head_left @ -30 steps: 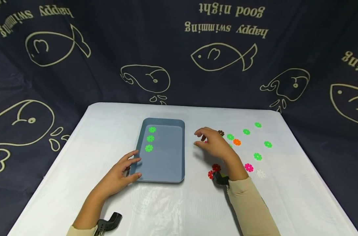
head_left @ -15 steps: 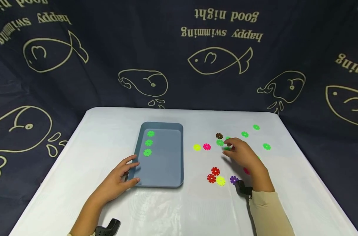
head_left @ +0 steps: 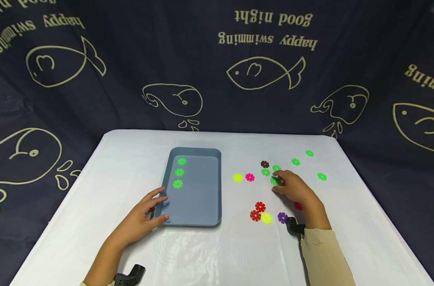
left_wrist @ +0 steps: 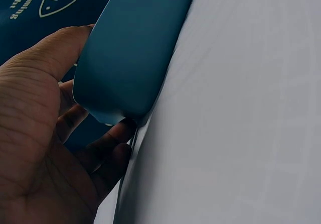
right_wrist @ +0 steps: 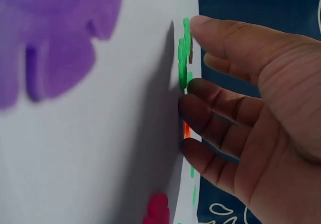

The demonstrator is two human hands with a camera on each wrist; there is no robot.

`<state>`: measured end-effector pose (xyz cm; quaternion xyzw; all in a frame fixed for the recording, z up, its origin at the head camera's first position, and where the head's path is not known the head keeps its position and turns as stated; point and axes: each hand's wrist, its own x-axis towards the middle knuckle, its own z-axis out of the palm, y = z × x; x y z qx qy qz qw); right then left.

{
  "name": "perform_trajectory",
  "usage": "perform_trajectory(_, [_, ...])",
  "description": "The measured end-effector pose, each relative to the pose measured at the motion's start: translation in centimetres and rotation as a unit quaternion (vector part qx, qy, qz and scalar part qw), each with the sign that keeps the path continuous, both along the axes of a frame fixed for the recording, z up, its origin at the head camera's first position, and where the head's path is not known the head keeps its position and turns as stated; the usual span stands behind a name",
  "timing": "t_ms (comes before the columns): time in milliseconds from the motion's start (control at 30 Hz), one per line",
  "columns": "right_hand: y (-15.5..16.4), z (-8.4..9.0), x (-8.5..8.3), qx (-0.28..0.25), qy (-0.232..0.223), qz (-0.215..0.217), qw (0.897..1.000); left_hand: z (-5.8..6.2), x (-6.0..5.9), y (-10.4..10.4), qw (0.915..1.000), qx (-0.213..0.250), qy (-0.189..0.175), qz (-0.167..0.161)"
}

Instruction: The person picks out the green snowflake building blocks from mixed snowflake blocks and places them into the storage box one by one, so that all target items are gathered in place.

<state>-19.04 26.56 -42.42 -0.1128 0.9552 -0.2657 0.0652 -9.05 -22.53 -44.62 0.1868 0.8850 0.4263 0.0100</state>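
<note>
Pinching one green disc [head_left: 275, 180], right hand [head_left: 296, 190]; tray [head_left: 202, 212] holds three.

One blue tray [head_left: 202, 214] near the tabletop's left-middle holds three green discs [head_left: 179, 172] in a row along its left side. On the tabletop's right half: seven green discs [head_left: 296, 162], two red [head_left: 260, 206], two yellow [head_left: 238, 178], two pink [head_left: 250, 177], one brown [head_left: 265, 164], one purple [head_left: 282, 217]. An orange one shows only in the right wrist view [right_wrist: 186, 130].
</note>
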Motion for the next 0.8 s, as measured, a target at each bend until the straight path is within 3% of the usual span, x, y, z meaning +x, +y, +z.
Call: perform_trajectory(800, [0.24, -0.54, 0.10, 0.020, 0.006, 0.006, 1.000, 0.06, 0.07, -0.01, 1.0000, -0.004, 0.000, 0.002])
